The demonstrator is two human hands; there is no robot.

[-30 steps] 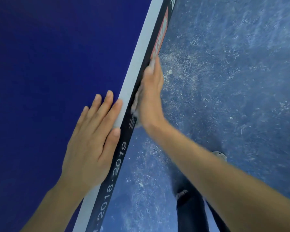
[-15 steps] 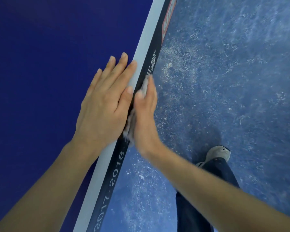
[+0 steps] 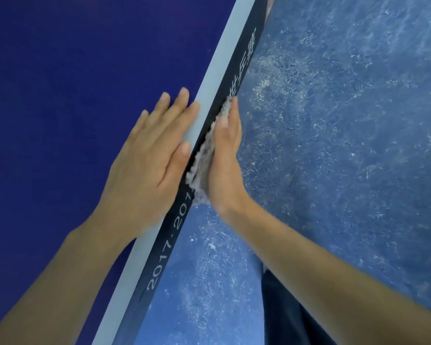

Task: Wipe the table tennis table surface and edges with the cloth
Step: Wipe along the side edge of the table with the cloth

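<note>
Head view looks down along the long side of a dark blue table tennis desk point(image 3: 60, 95). The left hand point(image 3: 144, 170) lies palm down on its top. Its fingers point(image 3: 177, 105) are straight and only slightly spread, and their tips rest beside the pale grey-white border stripe point(image 3: 209, 78), with the thumb lying on that stripe.

Just to the right of those fingers, over the rim, the right hand point(image 3: 225, 165) stands on edge against the black side edge of the desk point(image 3: 164, 252). The edge carries white printed numbers and characters, partly hidden behind the hand.

The right fingers point(image 3: 234, 113) are straight and pressed together, flattening a fluffy grey-white cloth point(image 3: 203, 168) against that black edge. The cloth is sandwiched between palm and edge, and its fuzzy rim shows along the thumb side and below the heel of the hand. The two hands are close, with only the stripe and the rim between them.

Beyond the right fingers lies a blue floor with pale scuffed speckles point(image 3: 334, 120). Below the right forearm a dark blue trouser leg point(image 3: 284, 307) shows.
</note>
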